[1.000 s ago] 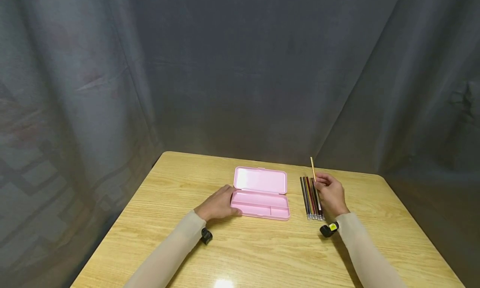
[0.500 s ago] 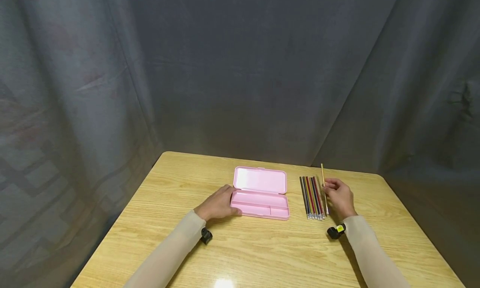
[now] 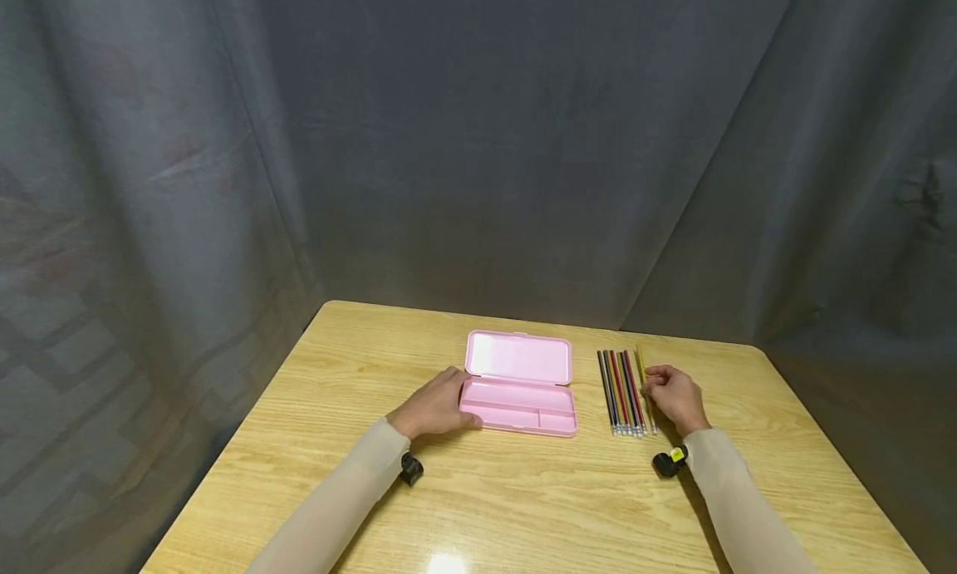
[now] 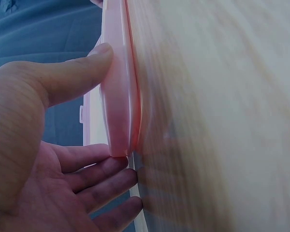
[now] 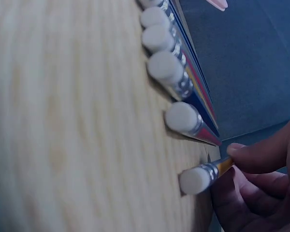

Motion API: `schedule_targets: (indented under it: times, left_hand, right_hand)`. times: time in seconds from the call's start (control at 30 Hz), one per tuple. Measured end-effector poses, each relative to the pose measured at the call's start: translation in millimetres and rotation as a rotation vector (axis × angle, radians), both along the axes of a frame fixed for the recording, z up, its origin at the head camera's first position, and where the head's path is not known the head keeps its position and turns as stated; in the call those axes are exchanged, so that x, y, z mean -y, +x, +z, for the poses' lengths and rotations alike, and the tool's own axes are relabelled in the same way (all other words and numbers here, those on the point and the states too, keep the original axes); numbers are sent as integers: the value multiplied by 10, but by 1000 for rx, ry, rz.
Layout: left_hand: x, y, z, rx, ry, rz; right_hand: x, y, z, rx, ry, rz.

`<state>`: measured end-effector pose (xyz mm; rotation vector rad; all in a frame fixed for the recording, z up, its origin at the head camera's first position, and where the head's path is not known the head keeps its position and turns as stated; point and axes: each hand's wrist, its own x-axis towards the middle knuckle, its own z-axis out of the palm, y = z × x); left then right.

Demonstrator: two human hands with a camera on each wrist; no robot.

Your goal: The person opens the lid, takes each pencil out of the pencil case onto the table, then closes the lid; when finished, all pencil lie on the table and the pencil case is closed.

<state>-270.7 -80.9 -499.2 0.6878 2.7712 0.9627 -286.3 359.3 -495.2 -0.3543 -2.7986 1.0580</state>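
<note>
The right hand [image 3: 676,395] pinches a yellow pencil [image 5: 217,168] low against the counter [image 3: 523,507], just right of the pencil row [image 3: 620,391]. The left hand [image 3: 434,408] rests with straight fingers [image 4: 104,171] against the left end of the open pink case [image 3: 521,383]. Set down crooked, the round pencil may roll, or knock its neighbours out of line.

1. My left hand [image 3: 437,408] presses the open pink pencil case [image 3: 521,383], which blocks the way rightward.
2. The row of pencils [image 3: 620,391] lies between case and my right hand [image 3: 675,396], with a narrow strip of bare table [image 3: 586,391] between them.
3. The near table [image 3: 523,499] lies open between my sleeves.
</note>
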Motion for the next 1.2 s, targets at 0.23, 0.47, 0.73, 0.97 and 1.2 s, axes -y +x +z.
schedule_targets:
  times: [0.23,0.47,0.73,0.97,1.2]
  left_hand:
    - [-9,8,-4,7,5,-2]
    - [-14,13,-6,1,6,-7]
    - [-10,8,6,4,5,-3]
    - [-6,10,-1,-6,2,-6]
    - [3,26,-20,-3,6,-9]
  right_hand:
    - [20,3,27,49,39,25]
    - [29,-1,4,79,46,31]
    - [37,-12,12,70,36,31]
    - [34,0,24,36,46,32]
    - [131,25,55,-89,-130,-49]
